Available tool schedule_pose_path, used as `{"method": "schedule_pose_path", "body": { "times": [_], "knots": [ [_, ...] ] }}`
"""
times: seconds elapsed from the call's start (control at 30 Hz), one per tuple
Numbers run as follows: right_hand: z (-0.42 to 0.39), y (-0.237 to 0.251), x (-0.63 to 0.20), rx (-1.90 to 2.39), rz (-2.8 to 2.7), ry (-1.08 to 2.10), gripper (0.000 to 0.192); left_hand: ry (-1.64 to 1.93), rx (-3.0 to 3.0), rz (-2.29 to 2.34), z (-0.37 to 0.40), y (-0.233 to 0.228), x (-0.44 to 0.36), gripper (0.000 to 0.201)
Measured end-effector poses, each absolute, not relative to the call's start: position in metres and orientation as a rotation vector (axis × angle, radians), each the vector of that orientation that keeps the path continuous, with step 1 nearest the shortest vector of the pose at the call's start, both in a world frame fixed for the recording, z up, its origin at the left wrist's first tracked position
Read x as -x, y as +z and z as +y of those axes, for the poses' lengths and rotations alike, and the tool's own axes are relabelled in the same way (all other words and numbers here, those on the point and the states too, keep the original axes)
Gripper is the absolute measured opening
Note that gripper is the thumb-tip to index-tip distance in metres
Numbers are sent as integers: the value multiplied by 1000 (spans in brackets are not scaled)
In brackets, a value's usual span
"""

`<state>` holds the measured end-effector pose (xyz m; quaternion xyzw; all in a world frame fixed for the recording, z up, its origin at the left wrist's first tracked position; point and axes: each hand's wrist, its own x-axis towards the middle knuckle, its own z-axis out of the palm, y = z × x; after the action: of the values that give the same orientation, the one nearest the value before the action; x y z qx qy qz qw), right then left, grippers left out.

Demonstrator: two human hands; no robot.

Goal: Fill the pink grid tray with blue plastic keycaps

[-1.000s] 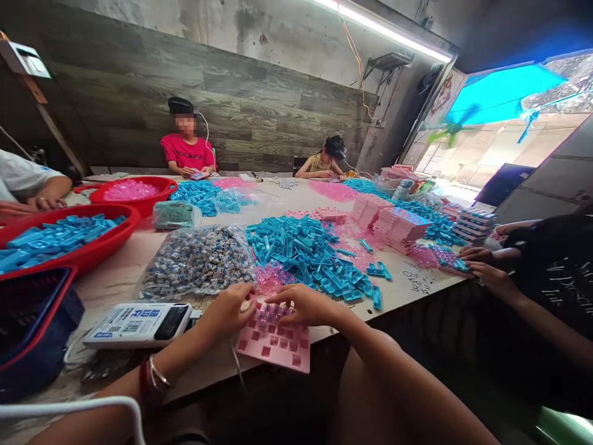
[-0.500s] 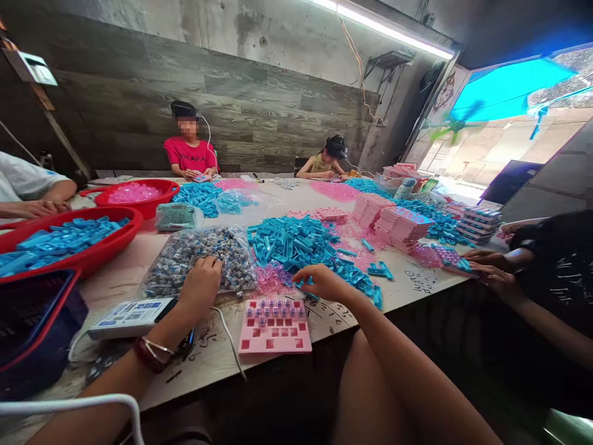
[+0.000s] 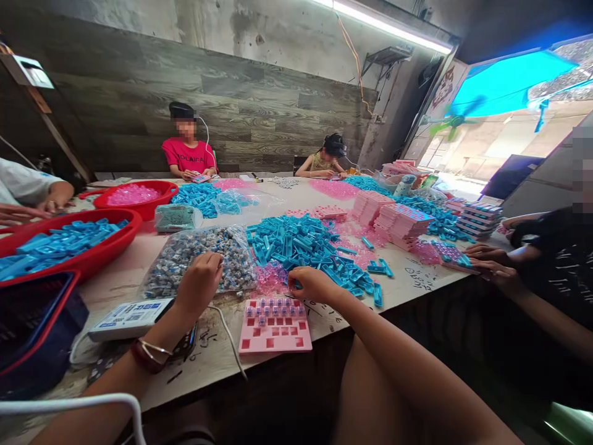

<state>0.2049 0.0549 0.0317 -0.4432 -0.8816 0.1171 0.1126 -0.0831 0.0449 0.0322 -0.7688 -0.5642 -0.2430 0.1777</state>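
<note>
My left hand (image 3: 201, 276) is above the right part of a clear plastic bag of small grey-and-blue switches (image 3: 171, 262). Its fingers are curled together, and whatever they hold is hidden. My right hand (image 3: 311, 284) hovers with bent, closed fingertips beside a small heap of clear pink pieces (image 3: 269, 276); I cannot make out what is in them. Between and below both hands, a pink plate (image 3: 277, 344) with square cut-outs lies flat at the table edge. Clear pieces with switches (image 3: 269, 307) fill its upper rows, while several lower cut-outs show bare.
A large pile of blue plastic strips (image 3: 296, 244) lies beyond my right hand. Stacked pink plates (image 3: 402, 224) stand to its right. Red basins (image 3: 132, 225), a dark basket (image 3: 41, 334) and a white box (image 3: 132, 318) are at left. Co-workers sit around the table (image 3: 217, 368).
My right hand has moved left, from the blue strips toward the pink pieces and the plate's upper corner, and its fingers have drawn together. My left hand stays over the bag, fingers slightly more curled.
</note>
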Motion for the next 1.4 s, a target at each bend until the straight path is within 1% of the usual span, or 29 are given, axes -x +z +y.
{"method": "schedule_pose_path", "body": {
  "times": [0.1, 0.13, 0.23, 0.33, 0.4, 0.47, 0.63, 0.77, 1.1, 1.23, 1.4],
  "knots": [
    [53, 34, -206, 1254, -2512, 346, 30, -1032, 2243, -1437, 41, 36, 78, 11],
    [51, 36, -207, 1220, -2471, 385, 32, -1149, 2315, -1386, 39, 37, 75, 12],
    [43, 44, -212, 1102, -2388, 641, 24, -1418, 2645, -1286, 28, 37, 58, 14],
    [33, 52, -217, 985, -2392, 1074, 17, -1454, 2982, -1248, 12, 34, 38, 12],
    [28, 55, -219, 922, -2393, 1365, 19, -1382, 3134, -1187, 1, 29, 28, 10],
    [25, 57, -218, 905, -2420, 1522, 21, -1278, 3192, -1109, -7, 24, 20, 8],
    [24, 56, -213, 961, -2444, 1530, 18, -1011, 3124, -988, -11, 11, 16, 8],
    [23, 56, -211, 965, -2470, 1466, 16, -857, 3057, -963, -10, 7, 15, 9],
    [19, 60, -211, 957, -2514, 1390, 15, -749, 2982, -888, -11, 9, 14, 14],
    [18, 60, -211, 959, -2519, 1380, 15, -719, 2970, -902, -12, 10, 14, 10],
    [20, 58, -212, 933, -2510, 1390, 16, -751, 3038, -935, -12, 9, 15, 10]
  ]
}}
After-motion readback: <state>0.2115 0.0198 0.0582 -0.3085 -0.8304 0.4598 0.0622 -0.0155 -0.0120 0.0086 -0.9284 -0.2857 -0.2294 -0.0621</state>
